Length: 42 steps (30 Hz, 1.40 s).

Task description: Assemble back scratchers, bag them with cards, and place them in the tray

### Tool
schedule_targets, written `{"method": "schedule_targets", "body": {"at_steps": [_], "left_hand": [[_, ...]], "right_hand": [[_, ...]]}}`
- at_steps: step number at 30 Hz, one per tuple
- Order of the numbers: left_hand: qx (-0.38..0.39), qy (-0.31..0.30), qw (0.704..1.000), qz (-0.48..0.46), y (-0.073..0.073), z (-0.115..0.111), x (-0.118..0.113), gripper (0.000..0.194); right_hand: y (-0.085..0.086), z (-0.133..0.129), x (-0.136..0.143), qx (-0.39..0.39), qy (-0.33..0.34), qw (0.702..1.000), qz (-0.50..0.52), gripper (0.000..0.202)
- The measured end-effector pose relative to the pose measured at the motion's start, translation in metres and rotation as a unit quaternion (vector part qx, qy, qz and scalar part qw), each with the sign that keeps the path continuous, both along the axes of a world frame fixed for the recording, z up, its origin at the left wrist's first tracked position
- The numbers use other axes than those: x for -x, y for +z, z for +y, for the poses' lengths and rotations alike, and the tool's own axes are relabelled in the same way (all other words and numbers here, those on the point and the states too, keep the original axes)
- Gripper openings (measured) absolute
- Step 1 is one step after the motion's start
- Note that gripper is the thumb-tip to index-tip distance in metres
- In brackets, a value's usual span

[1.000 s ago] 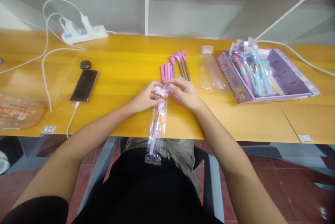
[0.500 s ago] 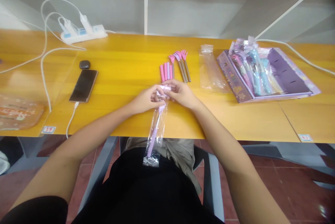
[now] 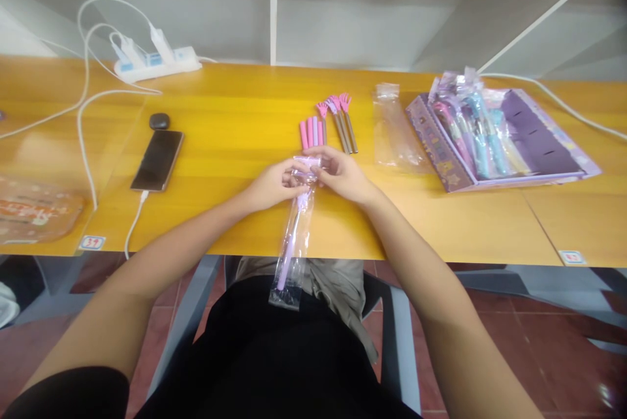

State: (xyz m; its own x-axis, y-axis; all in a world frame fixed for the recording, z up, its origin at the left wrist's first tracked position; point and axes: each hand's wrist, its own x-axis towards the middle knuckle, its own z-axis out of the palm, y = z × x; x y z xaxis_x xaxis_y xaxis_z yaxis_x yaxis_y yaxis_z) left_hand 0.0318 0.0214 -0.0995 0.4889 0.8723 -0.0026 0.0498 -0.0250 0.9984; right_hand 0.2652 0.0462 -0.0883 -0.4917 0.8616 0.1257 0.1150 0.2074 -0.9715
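Note:
Both my hands pinch the top end of a clear plastic bag [image 3: 304,217], my left hand [image 3: 278,185] on one side and my right hand [image 3: 339,174] on the other. Inside the bag lies a purple back scratcher [image 3: 286,261], its handle pointing down toward my lap and hanging past the table edge. Just beyond my fingers are several pink and purple handle tubes [image 3: 309,132]. Beside them lie several small hand-shaped scratcher heads on metal rods [image 3: 343,122].
To the right, empty clear bags [image 3: 392,128] lie by a purple box [image 3: 553,174] holding several bagged back scratchers [image 3: 477,132]. At left are a phone [image 3: 157,160] on a cable, a black earbud case [image 3: 159,121] and a power strip [image 3: 159,65].
My fingers have shifted slightly at the bag's top, and more of its upper end shows between them. The bag's lower end has moved a little; everything else stays put.

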Motion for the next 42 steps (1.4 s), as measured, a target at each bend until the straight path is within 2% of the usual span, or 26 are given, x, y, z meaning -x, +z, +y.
{"method": "schedule_targets", "body": {"at_steps": [7,12,14,16,18,21,28,33,36,38,40,42], "left_hand": [[0.029,0.029,0.999,-0.024,-0.002,0.001,-0.001,0.042],[0.021,0.067,0.996,-0.052,-0.002,0.003,0.0,0.042],[0.004,0.102,0.993,-0.066,0.0,0.006,0.001,0.043],[-0.023,0.147,0.986,-0.076,0.001,0.009,0.003,0.043],[-0.047,0.192,0.977,-0.085,0.002,0.012,0.005,0.043],[-0.062,0.24,0.964,-0.099,0.002,0.017,0.007,0.044],[-0.079,0.277,0.952,-0.105,0.002,0.02,0.009,0.052],[-0.107,0.279,0.952,-0.067,0.008,0.018,0.011,0.059],[-0.112,0.265,0.954,-0.079,0.013,0.014,0.01,0.056],[-0.104,0.249,0.958,-0.093,0.014,0.011,0.01,0.052],[-0.09,0.234,0.963,-0.096,0.013,0.01,0.01,0.05],[-0.073,0.22,0.968,-0.093,0.01,0.009,0.009,0.048]], "right_hand": [[-0.001,0.0,-0.002,-0.011,-0.011,1.0,-0.019,0.041],[-0.002,0.002,0.0,0.052,-0.003,0.997,0.056,0.048],[-0.002,0.001,0.0,0.107,0.02,0.991,0.072,0.057],[0.001,-0.002,-0.001,0.159,0.076,0.983,0.056,0.064],[0.004,-0.006,0.0,0.186,0.146,0.971,0.026,0.059],[0.007,-0.01,0.002,0.188,0.204,0.961,-0.011,0.045],[0.01,-0.009,0.008,0.125,0.169,0.977,-0.012,0.047],[0.013,-0.01,0.013,0.127,0.195,0.972,-0.034,0.049],[0.018,-0.006,0.01,0.113,0.167,0.979,-0.022,0.053],[0.027,-0.001,-0.005,0.088,0.109,0.99,-0.028,0.055],[0.043,0.004,-0.033,0.035,0.015,0.998,-0.052,0.055],[0.064,0.008,-0.073,-0.058,-0.113,0.985,-0.115,0.049]]}}
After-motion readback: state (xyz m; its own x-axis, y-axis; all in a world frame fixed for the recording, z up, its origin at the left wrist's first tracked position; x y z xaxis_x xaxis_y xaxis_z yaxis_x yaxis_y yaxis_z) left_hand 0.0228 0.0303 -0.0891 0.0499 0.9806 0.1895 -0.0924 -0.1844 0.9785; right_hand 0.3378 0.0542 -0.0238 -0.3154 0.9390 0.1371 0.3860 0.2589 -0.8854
